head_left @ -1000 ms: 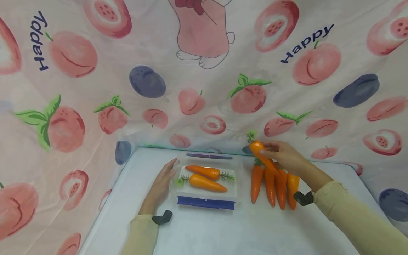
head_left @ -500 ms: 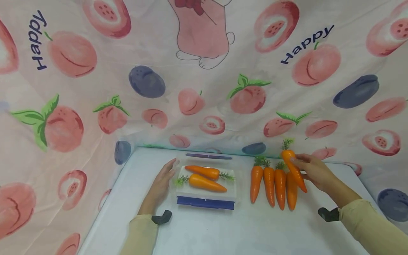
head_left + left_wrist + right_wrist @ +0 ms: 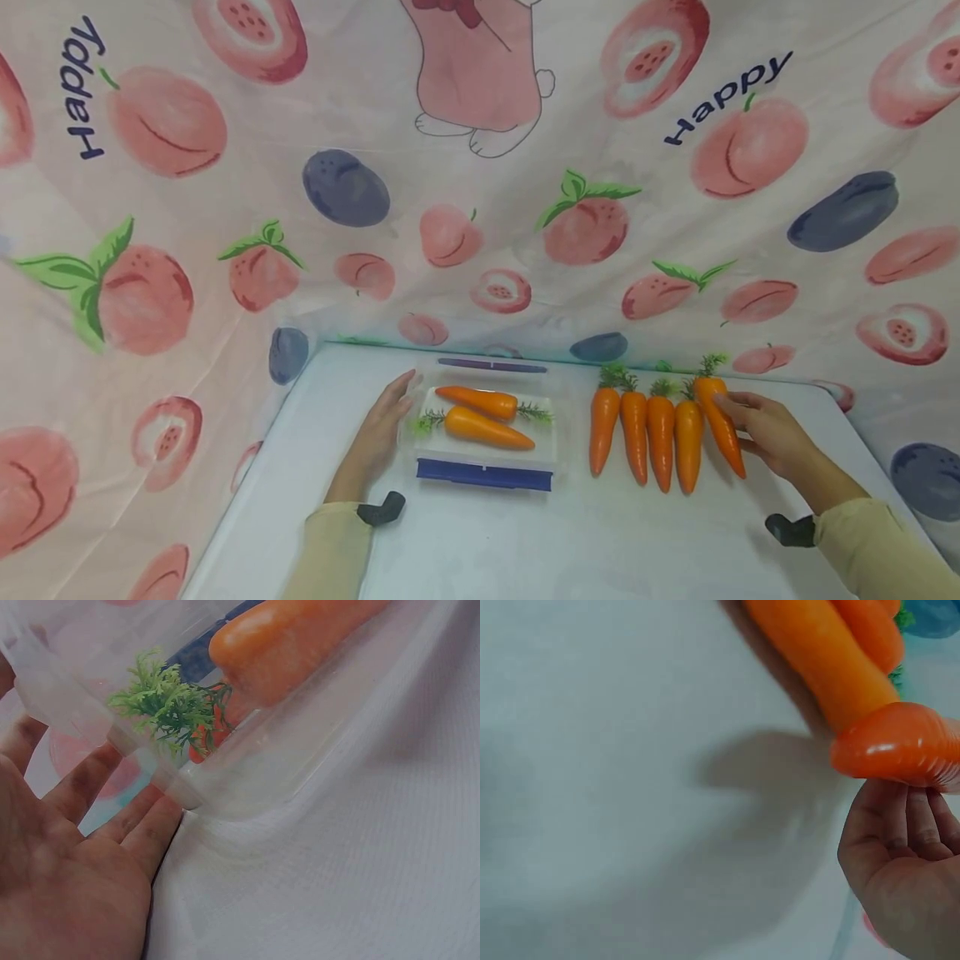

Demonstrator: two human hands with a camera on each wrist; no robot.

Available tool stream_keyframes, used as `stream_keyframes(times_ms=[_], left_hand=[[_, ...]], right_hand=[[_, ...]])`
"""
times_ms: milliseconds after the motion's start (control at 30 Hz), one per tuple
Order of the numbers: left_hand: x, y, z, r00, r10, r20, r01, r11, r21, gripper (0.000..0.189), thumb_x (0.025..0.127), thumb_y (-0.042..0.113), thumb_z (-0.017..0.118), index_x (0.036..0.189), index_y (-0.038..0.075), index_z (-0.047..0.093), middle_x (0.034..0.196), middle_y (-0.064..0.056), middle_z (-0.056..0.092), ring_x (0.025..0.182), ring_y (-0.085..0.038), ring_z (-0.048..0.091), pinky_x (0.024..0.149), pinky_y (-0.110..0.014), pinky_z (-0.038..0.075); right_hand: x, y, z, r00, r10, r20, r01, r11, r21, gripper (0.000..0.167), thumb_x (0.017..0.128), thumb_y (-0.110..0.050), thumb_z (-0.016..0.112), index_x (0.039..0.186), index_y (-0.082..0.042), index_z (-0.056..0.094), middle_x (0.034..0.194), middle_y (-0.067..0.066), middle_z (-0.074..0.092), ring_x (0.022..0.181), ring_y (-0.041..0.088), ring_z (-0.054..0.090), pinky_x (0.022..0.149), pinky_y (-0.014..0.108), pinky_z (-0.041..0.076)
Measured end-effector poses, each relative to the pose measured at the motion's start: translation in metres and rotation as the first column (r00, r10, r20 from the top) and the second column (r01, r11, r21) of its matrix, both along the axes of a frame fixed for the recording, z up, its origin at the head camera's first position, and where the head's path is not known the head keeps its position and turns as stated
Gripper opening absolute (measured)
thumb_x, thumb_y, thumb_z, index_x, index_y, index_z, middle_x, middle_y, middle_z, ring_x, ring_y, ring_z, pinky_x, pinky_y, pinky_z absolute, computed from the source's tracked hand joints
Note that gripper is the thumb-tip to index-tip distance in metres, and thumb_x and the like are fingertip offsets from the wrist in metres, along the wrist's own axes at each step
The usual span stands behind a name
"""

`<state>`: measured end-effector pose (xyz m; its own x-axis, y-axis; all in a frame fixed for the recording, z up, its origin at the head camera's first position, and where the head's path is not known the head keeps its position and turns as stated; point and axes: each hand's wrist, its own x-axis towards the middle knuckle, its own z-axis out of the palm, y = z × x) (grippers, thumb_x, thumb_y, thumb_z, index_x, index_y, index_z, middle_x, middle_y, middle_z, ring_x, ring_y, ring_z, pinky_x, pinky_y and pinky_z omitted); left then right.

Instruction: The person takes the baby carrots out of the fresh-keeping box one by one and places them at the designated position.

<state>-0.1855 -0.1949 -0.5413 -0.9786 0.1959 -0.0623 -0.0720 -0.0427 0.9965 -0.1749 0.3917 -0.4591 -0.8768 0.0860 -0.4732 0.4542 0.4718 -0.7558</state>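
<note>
With thumb and fingertips my right hand (image 3: 768, 429) pinches an orange carrot (image 3: 720, 425) with a green top, at the right end of a row. In the right wrist view that carrot (image 3: 900, 742) overlaps the tip of another. Several more carrots (image 3: 660, 442) lie side by side, their tops toward the wall. My left hand (image 3: 380, 425) rests with extended fingers along the left side of a clear plastic box (image 3: 487, 458). Two carrots (image 3: 487, 428) lie in the box, pointing opposite ways. The left wrist view shows fingers (image 3: 86, 780) against the box wall.
A blue clip flap (image 3: 483, 476) hangs out along the box's front side, and another blue strip (image 3: 492, 366) runs along its back. The white table (image 3: 570, 542) ends at a fruit-printed cloth (image 3: 502, 250) behind and on both sides.
My right hand has carried its carrot rightward from above the row and lowered it beside the row's right end. The left hand and box have stayed in place.
</note>
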Motion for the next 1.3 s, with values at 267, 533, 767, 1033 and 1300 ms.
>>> stream_keyframes(times_ms=[267,533,767,1033,1300], left_hand=[[0.0,-0.001,-0.002,1.0,0.001,-0.013,-0.001,1.0,0.002,0.052,0.11,0.028,0.043,0.161,0.024,0.032,0.171,0.0,0.021,0.161,-0.025,0.005,0.129,-0.058,-0.001],[0.0,0.0,-0.002,1.0,0.001,-0.025,0.0,1.0,0.014,0.053,0.109,0.03,0.045,0.16,0.025,0.033,0.171,-0.001,0.023,0.161,-0.025,0.005,0.13,-0.057,-0.001],[0.001,-0.001,-0.001,1.0,0.009,-0.021,-0.01,0.999,-0.044,0.052,0.11,0.032,0.043,0.16,0.027,0.032,0.171,0.002,0.021,0.161,-0.025,0.006,0.129,-0.057,0.002],[0.001,-0.001,-0.001,0.999,0.017,-0.03,-0.02,0.995,-0.097,0.054,0.109,0.036,0.044,0.16,0.026,0.032,0.171,0.004,0.022,0.161,-0.024,0.008,0.129,-0.057,0.004],[0.0,-0.002,-0.001,1.0,0.02,-0.024,-0.022,0.996,-0.087,0.054,0.109,0.037,0.045,0.16,0.027,0.033,0.171,0.003,0.022,0.161,-0.024,0.009,0.13,-0.056,0.003]], right_hand=[[0.003,0.01,-0.015,0.994,-0.099,0.051,0.101,0.994,-0.045,0.104,0.1,-0.067,0.043,0.159,0.008,0.003,0.164,0.034,0.012,0.146,0.053,0.023,0.115,0.066,0.035],[0.005,0.01,-0.026,0.991,-0.085,0.099,0.093,0.992,-0.08,0.1,0.103,-0.062,0.041,0.157,0.013,0.003,0.162,0.036,0.012,0.144,0.053,0.024,0.117,0.068,0.031],[0.005,0.002,-0.028,0.994,-0.043,0.099,0.047,0.998,-0.046,0.098,0.103,-0.061,0.041,0.155,0.015,0.008,0.158,0.038,0.021,0.138,0.052,0.035,0.115,0.064,0.038],[0.003,-0.005,-0.029,0.993,0.008,0.12,-0.007,1.0,-0.004,0.098,0.102,-0.062,0.046,0.154,0.015,0.015,0.155,0.038,0.029,0.134,0.051,0.043,0.111,0.058,0.047],[0.0,-0.009,-0.027,0.99,0.015,0.142,-0.019,1.0,0.024,0.102,0.099,-0.063,0.052,0.154,0.014,0.016,0.151,0.038,0.035,0.127,0.046,0.051,0.103,0.049,0.055]])
